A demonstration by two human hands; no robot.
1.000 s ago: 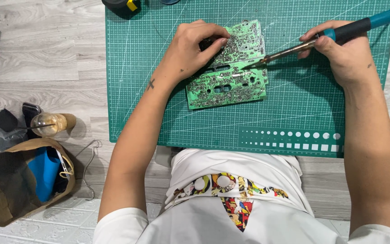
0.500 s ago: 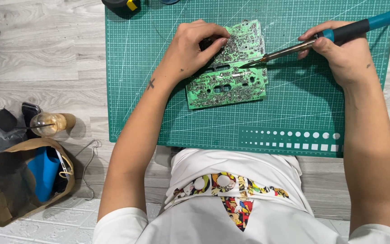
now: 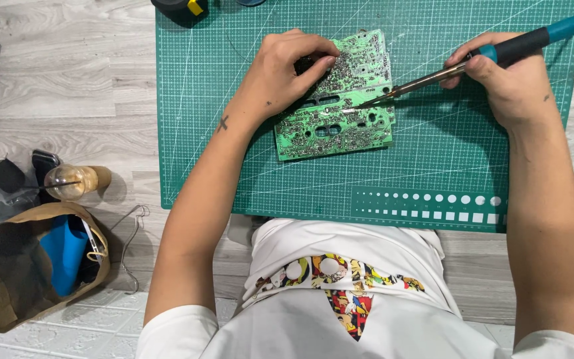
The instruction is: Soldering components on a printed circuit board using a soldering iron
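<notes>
The left hand (image 3: 280, 73) presses its fingers down on the circuit board (image 3: 337, 106) on the green mat (image 3: 433, 166). The right hand (image 3: 513, 86) pinches a soldering iron (image 3: 473, 60), its tip touching the board

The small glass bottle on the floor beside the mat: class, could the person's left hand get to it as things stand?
Probably yes. The left hand rests on the green circuit board. The glass bottle lies on that same side, off the cutting mat, with bare floor between and nothing blocking the way.

Green circuit board (image 3: 337, 116), solder side up, silvery joints and oblong cutouts, lies flat and slightly tilted on the green cutting mat (image 3: 433, 166). Soldering iron (image 3: 473, 60), teal and black handle with a long metal shaft, is angled down-left, its tip touching the board's middle.
</notes>
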